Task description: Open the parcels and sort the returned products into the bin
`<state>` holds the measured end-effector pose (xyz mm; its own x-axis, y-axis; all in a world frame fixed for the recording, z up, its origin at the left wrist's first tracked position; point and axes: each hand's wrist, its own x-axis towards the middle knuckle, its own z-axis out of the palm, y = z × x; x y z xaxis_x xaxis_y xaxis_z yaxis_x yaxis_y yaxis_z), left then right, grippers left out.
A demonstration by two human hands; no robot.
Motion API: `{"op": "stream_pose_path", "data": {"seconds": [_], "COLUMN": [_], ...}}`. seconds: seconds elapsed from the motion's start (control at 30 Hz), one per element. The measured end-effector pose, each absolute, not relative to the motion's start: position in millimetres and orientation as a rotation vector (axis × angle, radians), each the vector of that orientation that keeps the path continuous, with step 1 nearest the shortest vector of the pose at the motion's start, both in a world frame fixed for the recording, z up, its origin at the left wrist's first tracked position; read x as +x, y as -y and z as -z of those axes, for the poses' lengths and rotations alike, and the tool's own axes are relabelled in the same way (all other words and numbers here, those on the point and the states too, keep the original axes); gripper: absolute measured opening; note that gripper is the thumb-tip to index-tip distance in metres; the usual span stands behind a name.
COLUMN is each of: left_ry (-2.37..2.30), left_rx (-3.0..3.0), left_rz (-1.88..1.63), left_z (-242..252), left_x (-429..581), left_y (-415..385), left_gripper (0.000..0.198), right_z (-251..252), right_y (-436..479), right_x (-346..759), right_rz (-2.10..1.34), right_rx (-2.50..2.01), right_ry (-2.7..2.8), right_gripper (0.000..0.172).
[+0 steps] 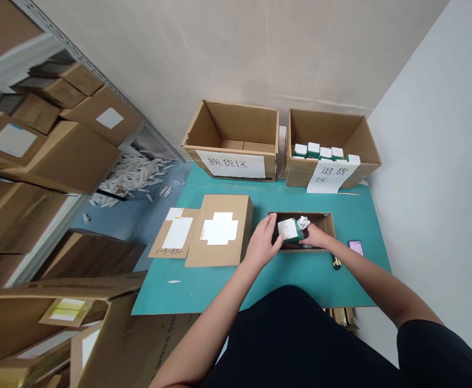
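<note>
A small open cardboard box (pixel 328 221) sits on the table in front of me. Inside it is a white and green carton (pixel 287 229), with crumpled white paper (pixel 303 222) at its right. My left hand (pixel 263 240) is at the box's left end, fingers over the rim and thumb beside the carton; it grips the box wall. Reaching in over the front right side, my right hand (pixel 315 237) is closed at the right end of the carton. Its fingertips are partly hidden by the carton and paper.
Behind stand two large open boxes, a left one (pixel 236 129) and a right one (pixel 325 129) holding several white-green cartons. A closed parcel (pixel 223 256) and flat cardboard piece (pixel 175 234) lie left. A phone (pixel 356 248) and cutter (pixel 336 262) are right; shelves (pixel 86 196) stand left.
</note>
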<state>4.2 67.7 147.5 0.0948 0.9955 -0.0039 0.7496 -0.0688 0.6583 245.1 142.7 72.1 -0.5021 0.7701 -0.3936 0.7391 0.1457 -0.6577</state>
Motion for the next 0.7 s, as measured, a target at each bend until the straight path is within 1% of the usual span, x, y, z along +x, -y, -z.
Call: {"op": "stream_pose_path", "data": {"seconds": [0.1, 0.17, 0.23, 0.33, 0.43, 0.53, 0.63, 0.7], "left_ry": [-1.425, -1.370, -1.348, -1.320, -1.316, -1.333, -1.347, -1.345], "left_rx": [1.939, 1.884, 1.819, 1.787, 1.827, 1.873, 1.924, 1.960], "left_rz": [-0.536, -0.468, -0.444, -0.468, -0.517, -0.525, -0.498, -0.483], "left_z": [-153.0, -152.7, -150.3, -146.2, -146.3, -153.7, -165.8, -174.6], "left_x": [8.7, 11.3, 13.4, 16.2, 17.6, 15.3, 9.7, 5.4], "left_y": [-77.3, -87.0, -95.0, -100.1, -99.7, -99.2, -99.9, -100.3], "left_gripper": [0.087, 0.096, 0.099, 0.089, 0.077, 0.073, 0.073, 0.075], "right_z": [-74.9, -78.0, -80.9, -83.0, -83.2, -84.8, -89.9, -95.6], "right_y": [-140.1, -138.4, -137.2, -136.4, -137.1, -138.8, -139.5, -137.8], "right_x": [244.4, 243.5, 242.9, 243.8, 248.3, 256.9, 267.2, 272.3], "right_rz": [-1.373, -1.395, -1.421, -1.464, -1.496, -1.513, -1.502, -1.413], "right_rx": [-1.389, -1.323, -1.309, -1.340, -1.351, -1.402, -1.536, -1.652], "right_ry": [2.216, 2.159, 2.137, 2.135, 2.132, 2.136, 2.170, 2.223], "right_gripper": [0.077, 0.079, 0.078, 0.078, 0.083, 0.086, 0.076, 0.067]}}
